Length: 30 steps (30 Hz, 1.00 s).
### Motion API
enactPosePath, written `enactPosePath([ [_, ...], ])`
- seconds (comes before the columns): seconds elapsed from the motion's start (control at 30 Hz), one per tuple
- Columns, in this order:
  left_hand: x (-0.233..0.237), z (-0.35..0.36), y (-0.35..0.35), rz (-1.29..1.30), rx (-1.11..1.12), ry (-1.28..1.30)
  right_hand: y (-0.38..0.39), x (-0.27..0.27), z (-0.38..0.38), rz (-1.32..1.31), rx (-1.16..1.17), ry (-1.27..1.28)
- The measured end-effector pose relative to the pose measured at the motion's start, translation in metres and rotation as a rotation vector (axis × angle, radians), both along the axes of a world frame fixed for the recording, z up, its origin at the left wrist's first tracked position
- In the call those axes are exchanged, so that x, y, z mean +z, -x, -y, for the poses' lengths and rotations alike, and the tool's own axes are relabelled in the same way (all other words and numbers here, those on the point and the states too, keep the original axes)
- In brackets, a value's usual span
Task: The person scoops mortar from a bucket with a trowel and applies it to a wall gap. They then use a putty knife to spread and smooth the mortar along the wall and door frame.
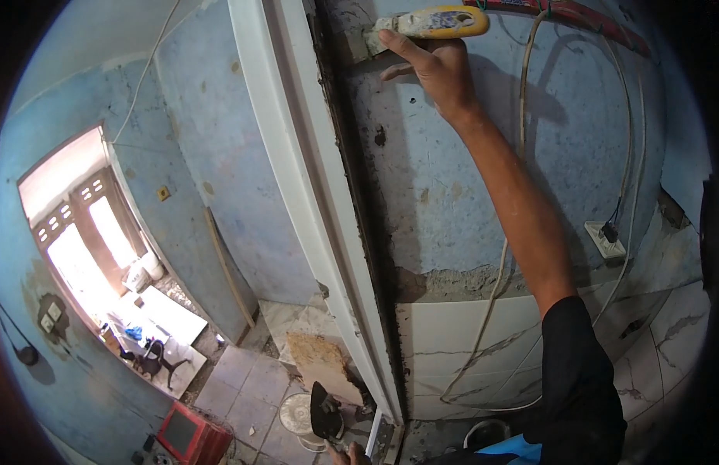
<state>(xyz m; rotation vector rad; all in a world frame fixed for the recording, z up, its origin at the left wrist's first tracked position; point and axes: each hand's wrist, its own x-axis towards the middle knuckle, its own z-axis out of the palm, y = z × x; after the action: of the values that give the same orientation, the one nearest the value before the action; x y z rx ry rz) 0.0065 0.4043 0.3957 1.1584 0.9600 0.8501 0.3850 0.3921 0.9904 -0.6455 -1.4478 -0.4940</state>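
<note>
High on the blue wall (452, 178), my right hand (444, 74) grips a putty knife (441, 23) with a worn yellow handle. Its thumb presses near the base of the blade, which is smeared with pale filler and reaches the dark gap (367, 201) beside the white door frame (297, 155). At the bottom edge, only part of my left hand (348, 455) shows, with its fingers curled. A dark, blade-shaped trowel (324, 411) with some grey material beside it rises from that hand; the grip itself is mostly out of frame.
Loose cables (524, 85) hang down the wall from a red bar (576, 15), near a socket (606, 239). Beyond the frame, a round pale lid or bucket (297, 413), a broken board (320, 360) and a red box (190, 434) stand on the tiled floor (239, 384).
</note>
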Motion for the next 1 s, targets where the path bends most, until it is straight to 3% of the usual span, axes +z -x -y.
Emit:
enactPosePath([
  [0.07, 0.045, 0.017, -0.01, 0.271, 0.137, 0.246, -0.001, 0.002, 0.007, 0.004, -0.069, -0.065],
  [0.1, 0.02, 0.01, -0.009, 0.276, 0.139, 0.243, 0.0, 0.006, 0.007, 0.008, -0.065, -0.068],
  [0.17, -0.047, -0.011, -0.001, 0.031, 0.059, -0.079, -0.001, 0.013, 0.008, -0.097, -0.042, -0.025],
  [0.3, 0.0, -0.005, 0.005, 0.014, 0.032, -0.054, 0.002, 0.024, 0.003, -0.15, 0.002, 0.097],
  [0.37, 0.013, -0.003, 0.013, -0.459, -0.163, -0.686, 0.003, 0.026, 0.003, -0.159, -0.023, 0.095],
  [0.53, 0.016, -0.014, 0.008, -0.411, -0.166, -0.672, 0.002, 0.036, 0.001, -0.119, -0.011, -0.002],
  [0.83, 0.022, -0.026, 0.007, -0.321, -0.189, -0.639, -0.002, 0.05, -0.008, -0.145, 0.12, 0.071],
  [1.0, 0.022, -0.032, 0.002, -0.263, -0.2, -0.618, 0.003, 0.053, -0.006, -0.166, 0.054, 0.024],
])
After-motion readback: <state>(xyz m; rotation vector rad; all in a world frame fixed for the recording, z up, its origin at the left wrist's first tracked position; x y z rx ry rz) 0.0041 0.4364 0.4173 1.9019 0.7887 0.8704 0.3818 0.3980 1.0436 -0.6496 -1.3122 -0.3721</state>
